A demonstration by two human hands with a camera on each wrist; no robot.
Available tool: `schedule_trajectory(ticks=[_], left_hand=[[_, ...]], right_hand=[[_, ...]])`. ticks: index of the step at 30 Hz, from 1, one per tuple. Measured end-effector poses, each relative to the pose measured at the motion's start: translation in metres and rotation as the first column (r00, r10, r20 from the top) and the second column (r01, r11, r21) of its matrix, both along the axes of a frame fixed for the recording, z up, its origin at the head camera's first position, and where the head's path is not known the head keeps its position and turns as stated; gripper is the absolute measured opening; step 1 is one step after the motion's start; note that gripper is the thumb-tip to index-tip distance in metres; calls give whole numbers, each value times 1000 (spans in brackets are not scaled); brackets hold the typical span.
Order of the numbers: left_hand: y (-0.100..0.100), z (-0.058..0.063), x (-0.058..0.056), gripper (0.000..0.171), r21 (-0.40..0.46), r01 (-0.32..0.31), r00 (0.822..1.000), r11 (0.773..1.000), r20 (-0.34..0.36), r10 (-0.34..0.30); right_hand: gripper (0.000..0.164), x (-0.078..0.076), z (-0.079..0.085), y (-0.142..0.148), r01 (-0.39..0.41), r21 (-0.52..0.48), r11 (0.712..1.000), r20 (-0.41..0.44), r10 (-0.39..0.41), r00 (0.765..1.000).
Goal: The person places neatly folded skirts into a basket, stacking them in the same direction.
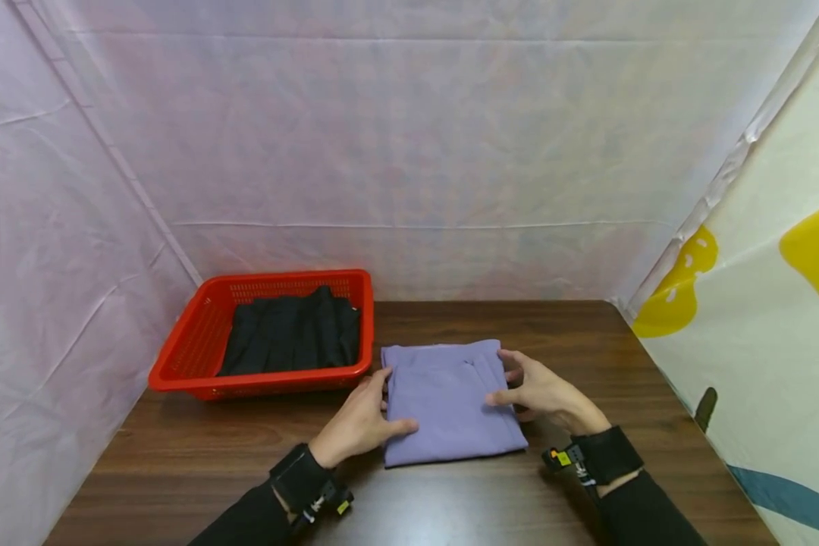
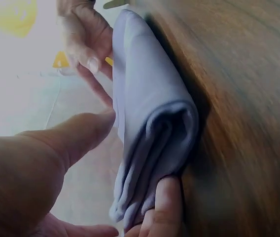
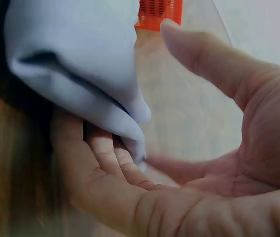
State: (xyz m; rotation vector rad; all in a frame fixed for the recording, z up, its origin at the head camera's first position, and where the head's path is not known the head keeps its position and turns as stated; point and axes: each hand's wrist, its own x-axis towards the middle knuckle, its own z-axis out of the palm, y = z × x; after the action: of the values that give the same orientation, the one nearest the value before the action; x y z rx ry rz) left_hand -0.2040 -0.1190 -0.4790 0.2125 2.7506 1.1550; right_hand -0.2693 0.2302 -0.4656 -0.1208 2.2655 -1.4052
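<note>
A folded lavender cloth [image 1: 447, 406] lies flat on the wooden table, its thick folded layers showing at the side in the left wrist view. My left hand [image 1: 363, 425] is at its left edge. The thumb [image 2: 88, 131] reaches over the top face, while the fingertips [image 2: 168, 200] touch the lower layers at the side. At the opposite edge is my right hand [image 1: 542, 394], its fingers [image 3: 105, 153] partly tucked beneath the cloth. Its thumb [image 3: 199, 52] stands spread away from the fabric in the right wrist view.
To the left, behind my left hand, a red plastic basket [image 1: 167, 375] holds dark folded fabric [image 1: 290, 334]. Pale sheeting [image 1: 409, 152] hangs behind the brown table [image 1: 553, 326] and at both sides. Each wrist wears a black band with a small device.
</note>
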Motion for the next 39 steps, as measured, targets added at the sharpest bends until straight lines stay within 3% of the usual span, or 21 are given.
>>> schedule_trajectory(ticks=[7,15,21,28,39], left_hand=[[4,3,-1,115,33,10,1000,999,15,-10],[2,0,-1,115,103,53,996,993,67,-60],[5,5,1,115,187,48,987,981,145,-76],[7,6,2,112,177,41,989,983,133,-65],[10,4,1,105,176,39,994,984,90,-55]], right_hand=[[114,1,-4,-7,21,-44,999,57,-18,998],[104,3,-8,-13,-59,-133,989,107,73,992],[82,5,-8,-15,-131,-182,975,123,154,980],[83,5,-9,-16,-133,-222,966,116,162,980],[75,0,-5,-9,-163,-212,964,1,168,986]])
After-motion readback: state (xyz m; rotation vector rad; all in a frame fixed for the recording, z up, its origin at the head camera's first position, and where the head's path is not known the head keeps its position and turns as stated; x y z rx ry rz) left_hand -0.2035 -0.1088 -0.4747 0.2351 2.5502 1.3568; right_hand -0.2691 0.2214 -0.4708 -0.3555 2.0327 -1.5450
